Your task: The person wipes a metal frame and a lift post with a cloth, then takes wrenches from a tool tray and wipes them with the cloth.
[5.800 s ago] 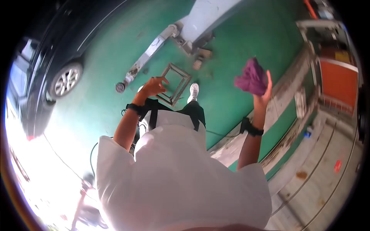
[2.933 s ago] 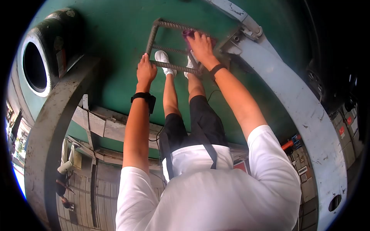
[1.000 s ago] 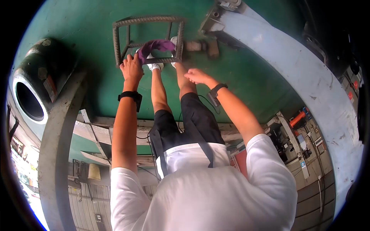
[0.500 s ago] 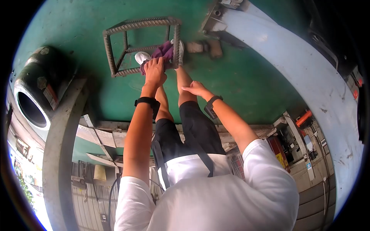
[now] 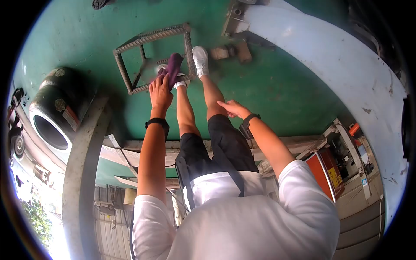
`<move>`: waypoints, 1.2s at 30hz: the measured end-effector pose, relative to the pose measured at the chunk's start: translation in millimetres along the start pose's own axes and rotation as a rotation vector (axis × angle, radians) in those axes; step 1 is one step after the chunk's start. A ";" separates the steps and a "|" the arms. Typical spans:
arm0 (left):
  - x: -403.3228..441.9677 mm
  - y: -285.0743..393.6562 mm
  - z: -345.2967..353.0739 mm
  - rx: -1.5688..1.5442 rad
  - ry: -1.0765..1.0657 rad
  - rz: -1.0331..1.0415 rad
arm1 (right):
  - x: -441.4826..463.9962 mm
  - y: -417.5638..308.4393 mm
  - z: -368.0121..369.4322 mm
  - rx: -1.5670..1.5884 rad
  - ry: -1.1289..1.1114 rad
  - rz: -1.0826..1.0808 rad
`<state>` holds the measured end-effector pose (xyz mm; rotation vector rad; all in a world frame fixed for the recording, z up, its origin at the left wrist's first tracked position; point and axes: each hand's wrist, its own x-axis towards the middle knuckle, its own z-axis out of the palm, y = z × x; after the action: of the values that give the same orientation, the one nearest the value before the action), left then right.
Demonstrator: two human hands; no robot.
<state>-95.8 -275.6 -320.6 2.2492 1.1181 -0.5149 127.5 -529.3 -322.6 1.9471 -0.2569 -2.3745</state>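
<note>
At the near bar of the ribbed rebar frame (image 5: 189,50), the left hand (image 5: 160,94) grips a bunched purple cloth (image 5: 174,67)
The cloth meets only part of that bar, leaving the others uncovered; off the frame's near right corner, the right hand (image 5: 234,109) is half-open, visibly unladen

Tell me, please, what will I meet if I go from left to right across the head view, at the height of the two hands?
Dark cylinder → grey post → left hand → left shin → right hand → pale curved beam.
</note>
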 end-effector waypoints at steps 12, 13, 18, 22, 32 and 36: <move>31.1 -21.5 17.7 -0.692 -0.397 -0.382 | 2.7 14.9 14.8 -0.225 0.132 -0.212; 31.4 -29.4 60.9 -0.743 -0.321 -0.276 | -28.4 -0.3 3.1 -0.007 -0.045 -0.107; 15.8 83.3 65.4 -0.369 -0.077 -0.066 | -35.1 -31.6 -78.7 -0.367 -0.430 0.054; 6.1 103.9 28.7 -1.256 -0.183 -0.385 | -62.4 -98.0 -101.7 -0.056 -0.226 -0.224; -8.6 116.2 -37.2 -0.519 -0.103 0.270 | -59.7 -213.3 -30.1 -0.431 0.013 -0.683; 11.3 99.9 -62.9 -0.622 -0.027 0.283 | -22.6 -207.5 -43.2 -0.350 0.360 -0.884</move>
<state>-2.7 -277.4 -247.2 1.7956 0.7838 -0.0608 186.6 -325.6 -343.4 2.5453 1.1706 -2.1030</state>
